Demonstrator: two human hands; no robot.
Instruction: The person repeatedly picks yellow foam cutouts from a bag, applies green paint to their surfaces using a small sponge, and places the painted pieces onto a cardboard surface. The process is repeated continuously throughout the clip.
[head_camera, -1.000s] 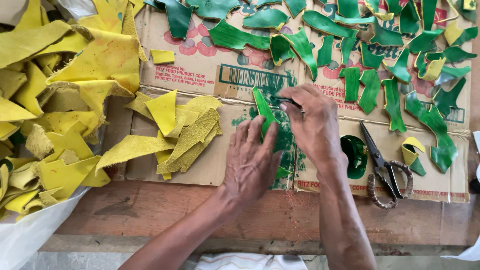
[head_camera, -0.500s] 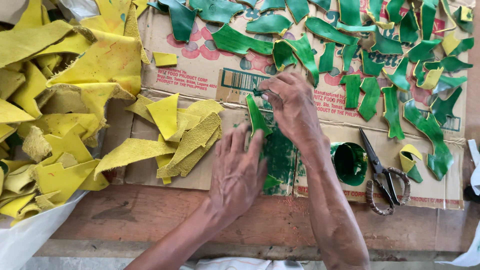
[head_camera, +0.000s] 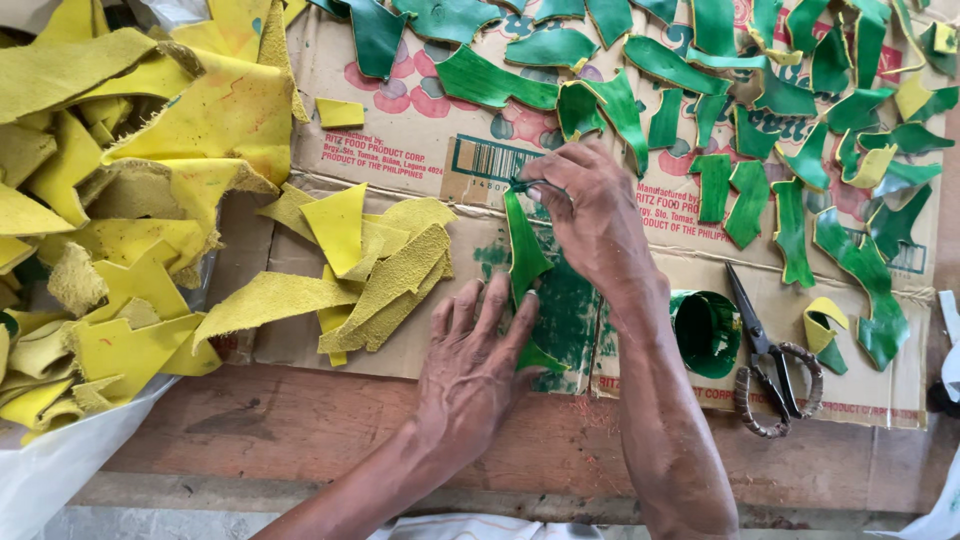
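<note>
Left hand (head_camera: 470, 365) lies flat, fingers spread, pinning the lower end of a glossy green leather strip (head_camera: 524, 262) onto green-stained corrugated cardboard (head_camera: 400, 140). Right hand (head_camera: 590, 215) has fingers curled together, pinching the strip's top end along with something thin and dark; can't tell what. Strip is narrow, curved, pointed at the bottom. Fuzzy yellow suede offcuts (head_camera: 370, 275) are piled just left. More shiny green pieces (head_camera: 790, 130) are scattered on the upper right. Open green paint tin (head_camera: 706, 332) and scissors (head_camera: 765, 355) with wrapped handles sit right of the forearm.
</note>
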